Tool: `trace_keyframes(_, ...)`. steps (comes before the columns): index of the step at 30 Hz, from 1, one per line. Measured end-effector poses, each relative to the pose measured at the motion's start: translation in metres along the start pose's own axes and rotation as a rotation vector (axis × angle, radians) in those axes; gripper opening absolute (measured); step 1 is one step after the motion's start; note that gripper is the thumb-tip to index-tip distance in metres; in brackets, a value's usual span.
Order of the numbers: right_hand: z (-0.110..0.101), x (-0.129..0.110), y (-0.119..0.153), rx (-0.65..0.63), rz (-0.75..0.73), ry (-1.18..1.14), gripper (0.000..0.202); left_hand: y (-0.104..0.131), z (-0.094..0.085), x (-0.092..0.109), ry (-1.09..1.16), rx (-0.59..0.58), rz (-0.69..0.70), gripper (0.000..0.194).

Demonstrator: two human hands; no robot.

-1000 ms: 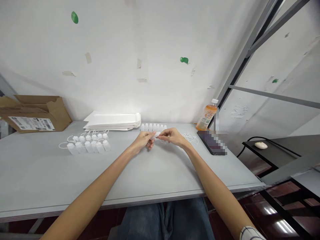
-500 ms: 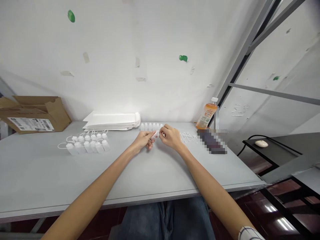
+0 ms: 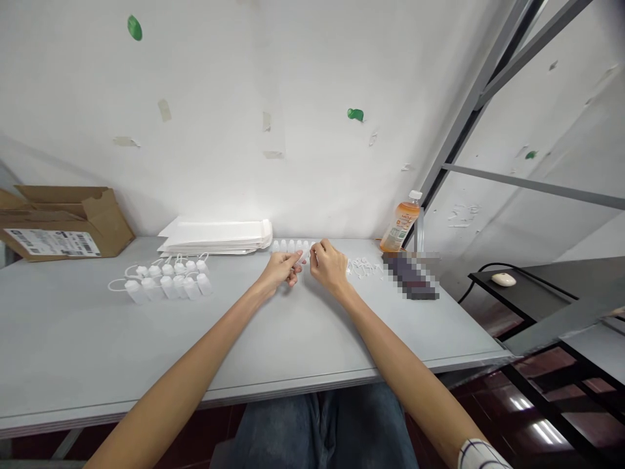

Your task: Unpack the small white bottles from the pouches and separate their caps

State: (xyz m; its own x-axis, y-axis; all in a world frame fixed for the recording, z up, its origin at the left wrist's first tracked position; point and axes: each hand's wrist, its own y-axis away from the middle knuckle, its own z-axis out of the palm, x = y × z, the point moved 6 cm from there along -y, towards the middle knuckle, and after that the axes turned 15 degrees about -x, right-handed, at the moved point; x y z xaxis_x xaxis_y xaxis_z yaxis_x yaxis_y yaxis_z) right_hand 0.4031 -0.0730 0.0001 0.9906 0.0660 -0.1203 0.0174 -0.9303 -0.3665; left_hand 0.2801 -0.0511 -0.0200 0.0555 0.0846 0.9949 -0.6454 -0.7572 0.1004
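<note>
My left hand is closed around a small white plastic bottle, its top tilted to the right. Close by, my right hand is pinched at the bottle's top end; whatever its fingers hold is hidden. Right behind my hands stands a row of small white bottles. To the right of my right hand lies a loose pile of small white looped pieces. On the left, two rows of white bottles with loop straps stand on the grey table.
White flat envelopes are stacked against the wall, with an open cardboard box at the far left. An orange drink bottle leans at the back right, by a blurred dark object. A white mouse lies on a side stand.
The view has shifted slightly to the right. My hands stay together at the bottle, whose angle in my left fingers differs a little.
</note>
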Motion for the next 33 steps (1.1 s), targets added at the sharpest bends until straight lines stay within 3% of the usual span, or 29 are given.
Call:
trace_keyframes(4,0.001,-0.001,-0.002,0.009,0.012,0.038,0.023,-0.001,0.001,0.000,-0.002,-0.001,0.005,0.044)
trace_keyframes(7,0.000,0.012,-0.002,-0.009,0.100,0.052,0.022,-0.001,-0.001,-0.004,-0.051,-0.044,0.006,0.045)
trace_keyframes(10,-0.008,0.038,-0.001,0.000,0.228,0.009,0.022,-0.002,-0.011,-0.009,-0.136,-0.052,0.036,0.045)
trace_keyframes(14,-0.027,0.077,0.000,0.092,0.341,-0.150,0.024,-0.004,-0.032,-0.015,-0.223,0.047,0.078,0.049)
trace_keyframes(17,-0.036,0.109,0.000,0.120,0.450,-0.257,0.022,-0.006,-0.035,-0.018,-0.279,0.043,0.094,0.051)
trace_keyframes(21,-0.037,0.149,0.003,0.039,0.577,-0.326,0.023,-0.006,-0.033,-0.020,-0.334,0.023,0.080,0.051)
trace_keyframes(25,-0.035,0.178,0.012,-0.143,0.717,-0.326,0.016,-0.006,-0.031,-0.021,-0.376,0.002,0.072,0.051)
trace_keyframes(33,-0.033,0.189,0.019,-0.298,0.795,-0.346,0.002,-0.003,-0.028,-0.019,-0.481,0.000,0.041,0.050)
